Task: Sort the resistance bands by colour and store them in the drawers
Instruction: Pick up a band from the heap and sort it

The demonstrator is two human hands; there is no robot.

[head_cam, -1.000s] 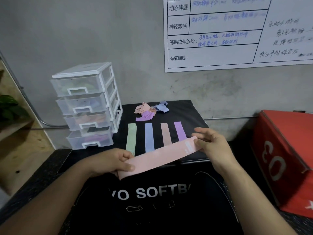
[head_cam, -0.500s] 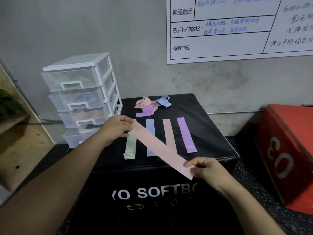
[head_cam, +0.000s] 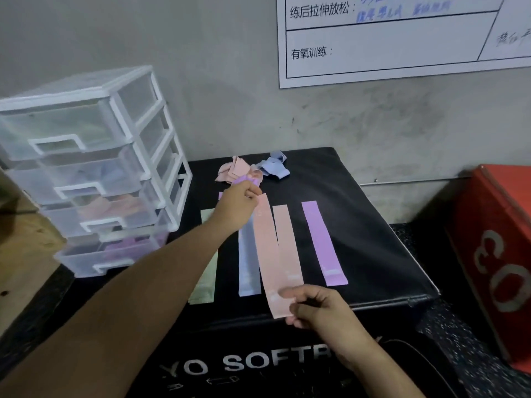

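My left hand (head_cam: 238, 202) pinches the far end of a long flat pink elastic band (head_cam: 265, 248). My right hand (head_cam: 316, 307) pinches its near end, past the black padded box's (head_cam: 362, 225) front edge.

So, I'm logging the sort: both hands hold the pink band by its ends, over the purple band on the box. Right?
No. The head view shows the left hand and right hand holding the pink band by its ends, over the flat pink band on the box; the purple band lies apart, further right.
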